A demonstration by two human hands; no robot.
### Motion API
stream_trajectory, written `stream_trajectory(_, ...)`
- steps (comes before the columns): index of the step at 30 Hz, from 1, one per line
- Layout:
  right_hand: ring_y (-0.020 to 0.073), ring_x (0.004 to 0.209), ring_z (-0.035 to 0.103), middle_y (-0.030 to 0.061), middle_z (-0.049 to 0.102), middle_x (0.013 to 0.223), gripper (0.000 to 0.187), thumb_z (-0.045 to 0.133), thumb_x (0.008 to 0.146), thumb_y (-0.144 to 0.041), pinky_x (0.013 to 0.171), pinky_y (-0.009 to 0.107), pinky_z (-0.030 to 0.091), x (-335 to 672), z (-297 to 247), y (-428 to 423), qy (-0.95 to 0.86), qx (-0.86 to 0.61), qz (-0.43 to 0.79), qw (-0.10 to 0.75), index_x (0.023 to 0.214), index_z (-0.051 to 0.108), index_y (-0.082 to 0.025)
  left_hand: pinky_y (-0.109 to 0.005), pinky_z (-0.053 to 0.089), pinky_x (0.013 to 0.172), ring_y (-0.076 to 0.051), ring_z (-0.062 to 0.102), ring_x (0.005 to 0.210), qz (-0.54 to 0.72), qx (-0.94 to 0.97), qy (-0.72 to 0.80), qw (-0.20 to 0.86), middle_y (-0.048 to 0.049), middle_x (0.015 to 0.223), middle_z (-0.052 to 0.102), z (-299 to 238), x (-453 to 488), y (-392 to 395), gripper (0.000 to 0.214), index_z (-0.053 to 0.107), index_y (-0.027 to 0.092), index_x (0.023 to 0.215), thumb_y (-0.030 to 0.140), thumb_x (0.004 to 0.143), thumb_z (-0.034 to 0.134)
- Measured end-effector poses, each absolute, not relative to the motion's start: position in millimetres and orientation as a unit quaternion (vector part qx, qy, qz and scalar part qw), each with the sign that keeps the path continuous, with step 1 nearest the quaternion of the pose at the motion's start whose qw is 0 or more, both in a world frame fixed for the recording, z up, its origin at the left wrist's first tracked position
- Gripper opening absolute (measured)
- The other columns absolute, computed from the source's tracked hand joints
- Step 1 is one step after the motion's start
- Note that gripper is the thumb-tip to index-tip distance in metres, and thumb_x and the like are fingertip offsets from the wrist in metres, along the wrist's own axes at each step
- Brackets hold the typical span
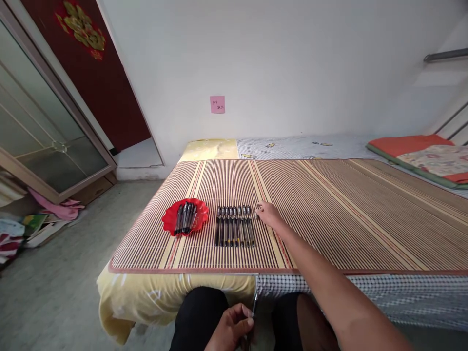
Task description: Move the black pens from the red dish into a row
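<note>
In front of my lap, my left hand (234, 325) is closed around a dark pen (255, 306), which points up and away from me. My right hand (268, 214) reaches out over the mat, fingers pinched at the right end of a row of pens. A small dark piece that looks like a pen cap (257, 215) shows at its fingertips, partly hidden. Several black pens (234, 231) lie side by side in that row, their shiny capped ends (234, 211) on the far side. To their left, a red scalloped plate (168, 219) carries a bunch of more pens (186, 217).
A striped bamboo mat (314, 214) covers the bed, with yellow and checked cloth hanging at the near edge. Folded orange bedding (409, 145) lies at the far right. A pink note (217, 104) is on the wall. A glass-panelled door (54, 131) stands left.
</note>
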State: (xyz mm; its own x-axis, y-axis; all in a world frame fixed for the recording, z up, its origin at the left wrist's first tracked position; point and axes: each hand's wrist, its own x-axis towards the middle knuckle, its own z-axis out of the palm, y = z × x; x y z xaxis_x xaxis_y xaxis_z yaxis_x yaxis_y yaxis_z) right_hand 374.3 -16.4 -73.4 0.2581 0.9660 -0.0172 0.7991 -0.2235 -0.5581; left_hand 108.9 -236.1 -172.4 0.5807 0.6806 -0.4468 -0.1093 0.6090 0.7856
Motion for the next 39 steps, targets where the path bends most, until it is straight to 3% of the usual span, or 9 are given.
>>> stream_trajectory(3, 0.0208, 0.088, 0.069, 0.0109, 0.075, 0.107, 0.037, 0.067, 0.089, -0.029, 0.068, 0.026, 0.045, 375.1, -74.4, -18.7, -0.598, -0.75, 0.181, 0.217, 0.124, 0.068, -0.017, -0.021, 0.024, 0.043, -0.011, 0.056, 0.05, 0.239, 0.374, 0.389, 0.807, 0.0025, 0.059, 0.06, -170.6, 109.5, -236.8, 0.06, 0.054, 0.019, 0.079, 0.063, 0.057, 0.087)
stream_trajectory(9, 0.0213, 0.091, 0.071, 0.0115, 0.075, 0.11, 0.03, 0.062, 0.088, -0.02, 0.072, 0.026, 0.049, 383.1, -79.4, -17.7, -0.611, -0.738, 0.186, 0.219, 0.115, 0.074, -0.016, -0.022, 0.024, 0.043, -0.011, 0.056, 0.05, 0.234, 0.368, 0.392, 0.81, 0.0026, 0.058, 0.06, -164.7, 110.0, -236.6, 0.06, 0.054, 0.019, 0.079, 0.063, 0.056, 0.088)
stream_trajectory(19, 0.0198, 0.085, 0.072, 0.0124, 0.075, 0.114, 0.055, 0.073, 0.077, -0.017, 0.063, 0.023, 0.05, 387.9, -73.7, -31.7, -0.626, -0.718, 0.224, 0.206, 0.132, 0.065, -0.017, -0.02, 0.026, 0.042, -0.011, 0.056, 0.049, 0.229, 0.374, 0.388, 0.811, 0.0029, 0.06, 0.059, -175.1, 109.8, -236.6, 0.058, 0.053, 0.019, 0.077, 0.062, 0.058, 0.087)
stream_trajectory(29, 0.0218, 0.097, 0.071, 0.0103, 0.072, 0.119, 0.04, 0.073, 0.077, -0.012, 0.075, 0.026, 0.052, 380.5, -71.3, -17.0, -0.645, -0.707, 0.195, 0.212, 0.116, 0.072, -0.017, -0.021, 0.026, 0.042, -0.009, 0.054, 0.047, 0.225, 0.381, 0.386, 0.81, 0.003, 0.06, 0.059, -174.1, 110.2, -235.6, 0.06, 0.053, 0.019, 0.077, 0.064, 0.056, 0.087)
stream_trajectory(39, 0.0227, 0.11, 0.067, 0.0102, 0.071, 0.121, 0.038, 0.075, 0.08, -0.019, 0.088, 0.029, 0.05, 382.8, -82.8, -3.8, -0.664, -0.695, 0.177, 0.211, 0.118, 0.07, -0.018, -0.02, 0.026, 0.042, -0.01, 0.055, 0.048, 0.218, 0.382, 0.386, 0.811, 0.0036, 0.059, 0.058, -175.3, 110.1, -235.8, 0.06, 0.054, 0.019, 0.077, 0.065, 0.056, 0.087)
